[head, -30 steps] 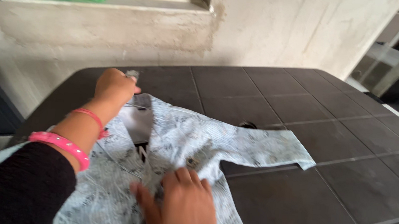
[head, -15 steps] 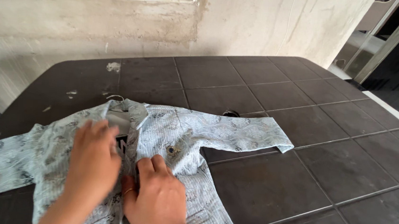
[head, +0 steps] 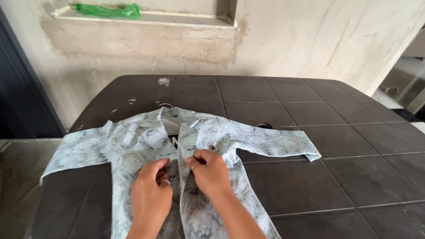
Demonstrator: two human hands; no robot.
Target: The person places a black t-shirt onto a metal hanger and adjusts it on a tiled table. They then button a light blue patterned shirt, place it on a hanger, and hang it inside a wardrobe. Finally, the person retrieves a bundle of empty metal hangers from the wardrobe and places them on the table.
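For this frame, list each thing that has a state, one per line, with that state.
Shirt: flat on the table, front up, sleeves spread, front edges not yet joined.
Left hand: pinching the shirt's left front edge.
Right hand: pinching the right front edge.
Table: dark, dusty, paint-flecked.
Green bag: crumpled on the wall ledge.

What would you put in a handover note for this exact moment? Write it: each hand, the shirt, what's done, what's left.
Left hand: on the left front edge of the pale blue patterned shirt, fingers pinching fabric.
Right hand: pinching the right front edge.
Shirt: flat, front up, on the dark tiled table, sleeves spread, collar toward the wall.
Done: shirt laid out.
Left: front edges not yet joined below the hands; no folds made.
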